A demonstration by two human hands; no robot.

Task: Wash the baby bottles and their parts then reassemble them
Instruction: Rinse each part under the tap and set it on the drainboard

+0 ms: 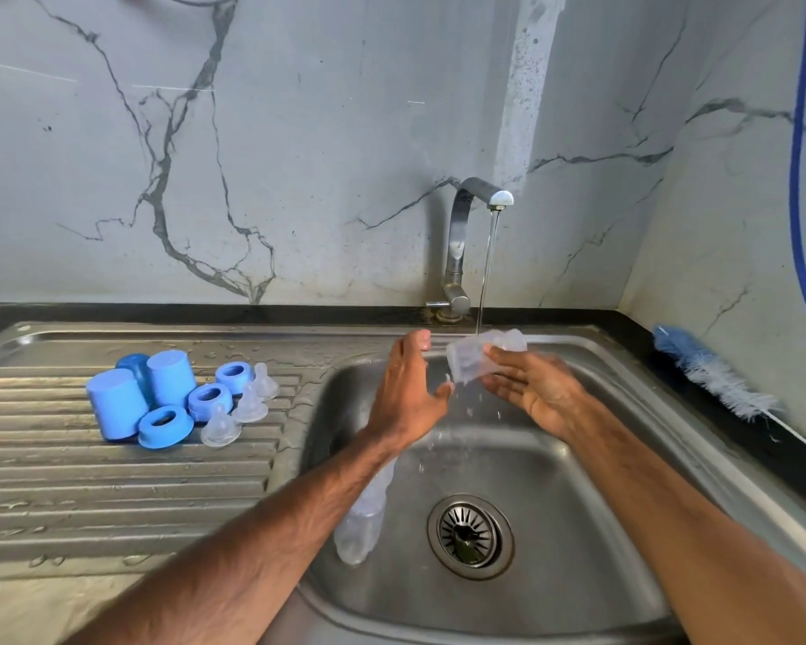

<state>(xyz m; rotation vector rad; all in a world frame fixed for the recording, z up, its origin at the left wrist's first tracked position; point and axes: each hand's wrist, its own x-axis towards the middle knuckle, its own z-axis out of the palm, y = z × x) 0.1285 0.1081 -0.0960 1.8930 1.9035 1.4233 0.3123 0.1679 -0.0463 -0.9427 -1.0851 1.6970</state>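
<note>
From the head view, my right hand (538, 393) lies palm-up over the stainless steel sink (578, 528). Its thumb and fingers grip a clear plastic baby bottle (473, 365), tilted under the thin stream of water (485, 281) from the chrome tap (459, 235). My left hand (408, 393) is spread wide just beside the bottle; I cannot tell whether its thumb touches.

A second clear bottle (361, 528) lies in the basin under my left forearm. Blue plastic caps (112, 402), blue screw rings (165, 426) and clear silicone teats (219, 428) sit on the ribbed drainboard (89, 495).

To rinse well, I judge the bottle's mouth should meet the stream. I should turn it so water sweeps every wall, then tip it to drain. Wet plastic is slippery, so my left hand should steady it.
</note>
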